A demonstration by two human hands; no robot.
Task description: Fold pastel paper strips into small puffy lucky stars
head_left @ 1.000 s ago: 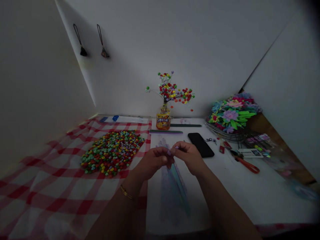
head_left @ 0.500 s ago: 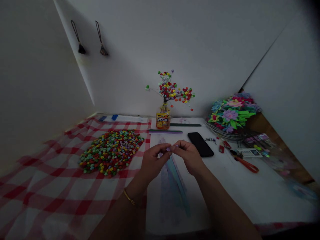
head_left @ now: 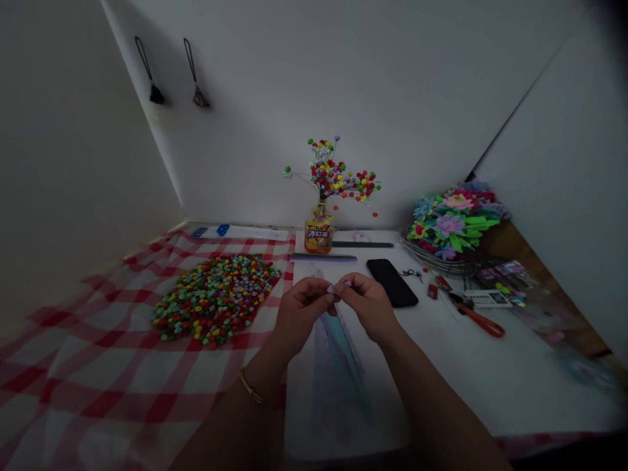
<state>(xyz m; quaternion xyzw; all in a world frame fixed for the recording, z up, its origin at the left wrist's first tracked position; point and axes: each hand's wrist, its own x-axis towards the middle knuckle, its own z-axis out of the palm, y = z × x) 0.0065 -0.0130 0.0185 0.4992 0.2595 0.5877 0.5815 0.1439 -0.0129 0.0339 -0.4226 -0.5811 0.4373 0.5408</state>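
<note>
Between the fingertips of both hands is a small purple folded paper piece, mostly covered by fingers. My left hand pinches it from the left, with a gold bracelet at the wrist. From the right, my right hand closes thumb and forefinger on it. Below the hands, long pale blue and lilac paper strips lie on the white table surface. To the left is a big pile of small multicoloured folded paper stars on a red checked cloth.
A labelled bottle with colourful stems stands at the back, with strips before it. Right of my hands lie a black phone and an orange-handled tool. Fuzzy flowers are heaped at the back right. Two tassels hang on the wall.
My fingers have shifted slightly around the purple paper piece, and a bit more of it shows at the fingertips. The whole view has drifted slightly; the objects on the table stay in place.
</note>
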